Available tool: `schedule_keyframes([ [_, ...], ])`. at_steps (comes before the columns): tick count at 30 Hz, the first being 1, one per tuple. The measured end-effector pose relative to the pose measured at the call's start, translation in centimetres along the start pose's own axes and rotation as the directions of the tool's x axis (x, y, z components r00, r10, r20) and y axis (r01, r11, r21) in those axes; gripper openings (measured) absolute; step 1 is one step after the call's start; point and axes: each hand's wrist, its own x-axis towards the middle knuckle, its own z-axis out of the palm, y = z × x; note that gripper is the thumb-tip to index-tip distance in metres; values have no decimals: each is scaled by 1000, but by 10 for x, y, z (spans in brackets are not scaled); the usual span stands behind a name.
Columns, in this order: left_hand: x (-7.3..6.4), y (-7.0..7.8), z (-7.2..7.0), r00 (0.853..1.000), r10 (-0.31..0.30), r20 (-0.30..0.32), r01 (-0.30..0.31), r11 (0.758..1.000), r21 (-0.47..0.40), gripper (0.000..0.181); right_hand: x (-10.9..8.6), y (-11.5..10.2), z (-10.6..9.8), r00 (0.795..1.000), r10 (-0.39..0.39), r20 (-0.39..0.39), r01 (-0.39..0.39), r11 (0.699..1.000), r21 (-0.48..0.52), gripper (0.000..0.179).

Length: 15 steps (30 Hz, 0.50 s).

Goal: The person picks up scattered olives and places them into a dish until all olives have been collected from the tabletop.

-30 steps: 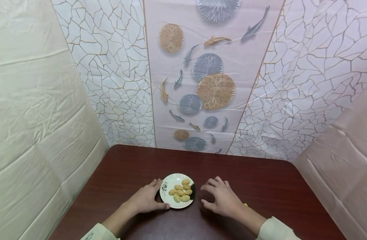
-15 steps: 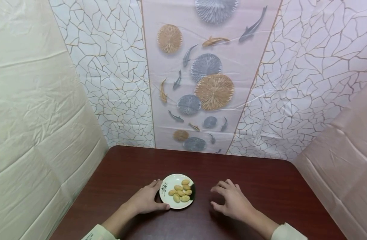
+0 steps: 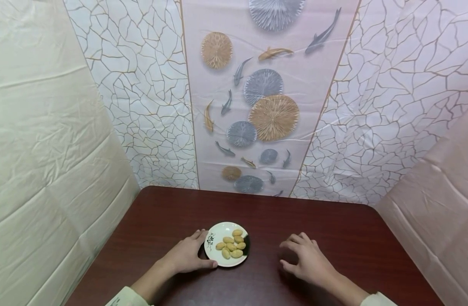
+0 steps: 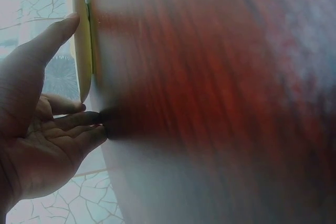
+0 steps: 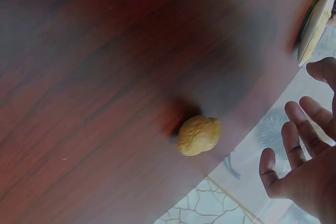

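Note:
In the head view a small white plate (image 3: 218, 233) with a dark floral print and a dark right edge stands on the table. Several yellowish-brown oval pieces (image 3: 230, 246), like dried fruits, lie on it. My left hand (image 3: 186, 255) holds the plate's left side, thumb at the near rim and fingers at the far left. The left wrist view has the thumb (image 4: 60, 32) against the rim. Right of the plate, my right hand (image 3: 308, 259) hovers with loosely bent fingers and nothing in them. A single wrinkled fruit (image 5: 199, 135) lies near it, hidden in the head view.
The dark red-brown table (image 3: 173, 208) extends around both hands. A patterned cloth (image 3: 249, 127) with fish and round motifs hangs along its far edge. Pale cloth walls (image 3: 58, 170) flank the left and right sides.
My right hand has moved right, away from the plate. The loose fruit that peeked out beside the right wrist is now covered in the head view. Left hand and plate stay in place.

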Motion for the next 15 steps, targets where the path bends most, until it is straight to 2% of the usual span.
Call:
schedule_keyframes([
  [15,1,-1,1,1000,-4,-2,4,1000,12,119,-17,23,-6,998,56,-14,-57,993,-102,37],
])
